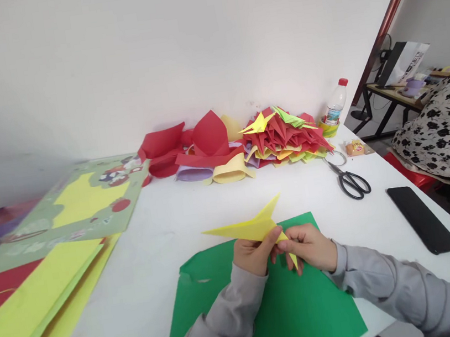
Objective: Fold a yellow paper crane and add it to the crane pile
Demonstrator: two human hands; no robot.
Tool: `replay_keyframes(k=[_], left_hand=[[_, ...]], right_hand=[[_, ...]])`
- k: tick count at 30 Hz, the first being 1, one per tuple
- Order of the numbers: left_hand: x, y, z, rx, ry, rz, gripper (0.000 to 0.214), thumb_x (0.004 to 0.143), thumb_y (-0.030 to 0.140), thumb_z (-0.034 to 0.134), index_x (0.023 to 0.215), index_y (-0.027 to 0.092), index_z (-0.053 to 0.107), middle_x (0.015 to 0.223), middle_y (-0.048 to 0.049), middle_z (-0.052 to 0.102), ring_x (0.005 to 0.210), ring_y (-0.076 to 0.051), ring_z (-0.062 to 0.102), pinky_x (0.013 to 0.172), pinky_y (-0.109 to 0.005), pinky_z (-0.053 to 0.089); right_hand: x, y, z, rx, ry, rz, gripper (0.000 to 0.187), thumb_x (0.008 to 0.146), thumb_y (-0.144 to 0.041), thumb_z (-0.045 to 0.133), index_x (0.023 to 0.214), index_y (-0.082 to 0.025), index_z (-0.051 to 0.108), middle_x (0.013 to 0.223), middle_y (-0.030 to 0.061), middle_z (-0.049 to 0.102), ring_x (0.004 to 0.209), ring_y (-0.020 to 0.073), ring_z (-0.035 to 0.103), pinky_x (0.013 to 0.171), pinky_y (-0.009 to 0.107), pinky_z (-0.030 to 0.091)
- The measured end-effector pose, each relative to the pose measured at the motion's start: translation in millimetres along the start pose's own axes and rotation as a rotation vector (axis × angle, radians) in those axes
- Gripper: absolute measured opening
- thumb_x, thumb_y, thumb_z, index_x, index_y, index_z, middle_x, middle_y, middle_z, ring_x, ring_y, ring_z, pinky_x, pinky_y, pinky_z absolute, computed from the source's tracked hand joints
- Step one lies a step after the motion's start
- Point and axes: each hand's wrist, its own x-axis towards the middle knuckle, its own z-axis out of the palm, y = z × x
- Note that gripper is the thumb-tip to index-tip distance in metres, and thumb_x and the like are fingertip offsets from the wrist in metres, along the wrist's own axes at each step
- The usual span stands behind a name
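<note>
A folded yellow paper crane (254,227) with long pointed ends is held between my two hands, above a green paper sheet (307,307). My left hand (256,253) pinches its body, thumb on top. Closed on the narrow point at its lower right is my right hand (309,246), thumb pressed against the paper. The fingertips of both hands meet near the middle of the fold. Part of the paper is hidden behind the fingers.
Against the wall lie red folded papers (210,137) and a pile of paper cranes (283,135). Scissors (350,179), a black phone (423,218) and a bottle (335,103) are to the right. Yellow sheets (39,306) lie left. A person in a patterned top (440,110) is beyond the table.
</note>
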Motion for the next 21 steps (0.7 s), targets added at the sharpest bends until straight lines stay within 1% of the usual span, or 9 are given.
replay_keyframes(k=[3,6,9,13,15,18,20,21], left_hand=[[-0.5,2.0,0.4,0.027,-0.001,0.016,0.038,0.067,0.044,0.073,0.044,0.016,0.060,0.038,0.0010,0.053,0.032,-0.009,0.043,0.034,-0.022,0.032],[0.8,4.4,-0.6,-0.029,-0.033,-0.012,0.031,0.063,0.041,0.076,0.049,0.015,0.064,0.041,0.0000,0.056,0.033,-0.010,0.045,0.033,-0.023,0.034],[0.8,6.9,-0.9,-0.069,-0.069,-0.049,0.029,0.060,0.037,0.078,0.049,0.015,0.063,0.040,0.0006,0.056,0.030,-0.009,0.043,0.032,-0.022,0.033],[-2.2,9.5,0.5,-0.077,-0.049,-0.095,0.027,0.059,0.035,0.079,0.049,0.016,0.062,0.034,0.0038,0.049,0.027,-0.008,0.040,0.028,-0.020,0.029],[-3.2,10.4,1.5,-0.084,-0.047,-0.110,0.026,0.058,0.034,0.079,0.049,0.017,0.063,0.033,0.0039,0.049,0.026,-0.008,0.040,0.027,-0.021,0.031],[-3.0,10.5,2.7,-0.108,-0.066,-0.114,0.025,0.055,0.034,0.081,0.050,0.016,0.065,0.041,0.0008,0.057,0.030,-0.010,0.045,0.031,-0.023,0.038],[-2.2,9.7,2.8,-0.146,-0.084,-0.126,0.025,0.051,0.034,0.084,0.054,0.015,0.068,0.049,-0.0019,0.064,0.035,-0.011,0.051,0.035,-0.024,0.043],[-1.9,9.1,2.5,-0.162,-0.092,-0.139,0.026,0.050,0.034,0.084,0.055,0.015,0.068,0.050,-0.0023,0.064,0.036,-0.012,0.052,0.036,-0.024,0.044]], right_hand=[[-0.2,-1.7,-0.3,-0.005,0.009,0.005,0.055,0.073,-0.069,0.059,0.068,-0.015,0.056,0.049,-0.0043,0.058,0.030,0.0044,0.043,0.030,0.016,0.033],[-0.9,-2.2,-2.3,-0.006,0.031,0.009,0.054,0.074,-0.069,0.059,0.067,-0.016,0.055,0.046,-0.0047,0.057,0.028,0.0039,0.039,0.029,0.017,0.029],[-2.1,-1.9,-3.6,-0.039,0.037,0.006,0.053,0.075,-0.069,0.058,0.067,-0.016,0.054,0.046,-0.0047,0.056,0.030,0.0040,0.039,0.030,0.017,0.029],[-4.8,-2.7,-2.9,-0.124,0.056,-0.055,0.051,0.078,-0.067,0.056,0.069,-0.017,0.052,0.054,-0.0029,0.060,0.033,0.0044,0.042,0.031,0.017,0.030],[-5.6,-3.8,-2.3,-0.128,0.064,-0.077,0.051,0.079,-0.067,0.056,0.067,-0.018,0.051,0.051,-0.0032,0.059,0.032,0.0043,0.040,0.032,0.017,0.029],[-5.0,-4.9,-2.1,-0.075,0.084,-0.105,0.050,0.078,-0.066,0.058,0.066,-0.018,0.052,0.045,-0.0048,0.054,0.034,0.0050,0.039,0.034,0.018,0.028],[-3.8,-4.4,-2.8,-0.024,0.100,-0.121,0.050,0.076,-0.066,0.060,0.067,-0.017,0.054,0.047,-0.0041,0.055,0.036,0.0059,0.042,0.036,0.019,0.028],[-3.4,-3.8,-3.3,-0.008,0.105,-0.124,0.049,0.076,-0.065,0.060,0.068,-0.017,0.054,0.049,-0.0035,0.056,0.037,0.0063,0.044,0.036,0.019,0.028]])
